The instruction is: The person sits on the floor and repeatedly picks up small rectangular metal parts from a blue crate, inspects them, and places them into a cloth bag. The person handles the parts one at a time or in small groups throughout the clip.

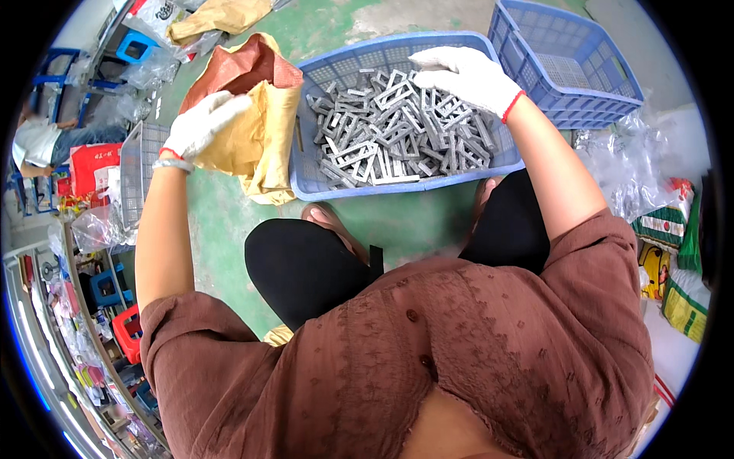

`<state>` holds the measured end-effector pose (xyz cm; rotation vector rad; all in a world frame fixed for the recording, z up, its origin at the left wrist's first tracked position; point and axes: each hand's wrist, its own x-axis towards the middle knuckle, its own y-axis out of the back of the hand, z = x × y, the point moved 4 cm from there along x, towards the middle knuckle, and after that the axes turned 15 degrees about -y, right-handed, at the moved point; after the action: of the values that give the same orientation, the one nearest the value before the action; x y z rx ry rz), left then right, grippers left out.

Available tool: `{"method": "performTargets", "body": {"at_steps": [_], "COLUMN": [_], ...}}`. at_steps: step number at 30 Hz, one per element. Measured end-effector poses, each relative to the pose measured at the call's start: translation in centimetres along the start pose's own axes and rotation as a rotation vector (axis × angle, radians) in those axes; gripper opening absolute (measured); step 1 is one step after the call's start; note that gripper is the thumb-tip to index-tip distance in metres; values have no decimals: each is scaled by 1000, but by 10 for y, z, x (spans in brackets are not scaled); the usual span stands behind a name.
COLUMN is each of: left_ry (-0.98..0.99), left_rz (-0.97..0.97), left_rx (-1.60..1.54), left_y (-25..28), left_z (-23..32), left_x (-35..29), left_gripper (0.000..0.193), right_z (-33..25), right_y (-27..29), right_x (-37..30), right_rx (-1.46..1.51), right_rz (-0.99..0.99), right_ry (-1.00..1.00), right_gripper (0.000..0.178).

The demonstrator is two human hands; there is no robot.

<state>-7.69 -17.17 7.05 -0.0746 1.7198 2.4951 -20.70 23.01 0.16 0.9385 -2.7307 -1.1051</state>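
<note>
A large blue plastic basket (405,188) stands on the floor before my feet, heaped with grey rectangular metal frames (397,130). Over its right side reaches my right hand (468,76) in a white knit glove, fingers stretched to the left and apart from the thumb, with nothing visible in them. Against the basket's left end stands a yellow woven sack (264,130), its mouth open and showing an orange-red lining. My left hand (205,126), also gloved, rests against the sack's left side with fingers extended; its palm side is hidden.
Behind the basket on the right sits a blue crate (566,103). A grey mesh basket (145,172) is left of the sack. Clear plastic bags (623,168) and printed sacks lie at the right. Another person (46,141) is at the far left, above cluttered shelving (99,344).
</note>
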Motion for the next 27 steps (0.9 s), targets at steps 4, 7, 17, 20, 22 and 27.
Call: {"method": "performTargets", "body": {"at_steps": [4, 7, 17, 20, 22, 27], "left_ry": [110, 194, 515, 515, 484, 273], "left_rz": [-195, -327, 243, 537, 665, 566], "left_rx": [410, 532, 495, 467, 308, 79], "left_y": [-22, -29, 110, 209, 232, 206], "left_z": [-4, -21, -137, -222, -226, -88], "left_x": [-13, -15, -102, -171, -187, -153], "left_gripper": [107, 61, 39, 47, 39, 34], "right_z": [-4, -1, 21, 28, 36, 88], "right_y": [-6, -10, -4, -12, -15, -62], "right_x": [2, 6, 5, 8, 11, 31], "right_rx": [9, 12, -81, -113, -169, -790], "right_rz": [-52, -72, -54, -84, -117, -333], "right_ry": [-27, -24, -2, -33, -71, -270], "right_gripper": [61, 61, 59, 59, 58, 64]}}
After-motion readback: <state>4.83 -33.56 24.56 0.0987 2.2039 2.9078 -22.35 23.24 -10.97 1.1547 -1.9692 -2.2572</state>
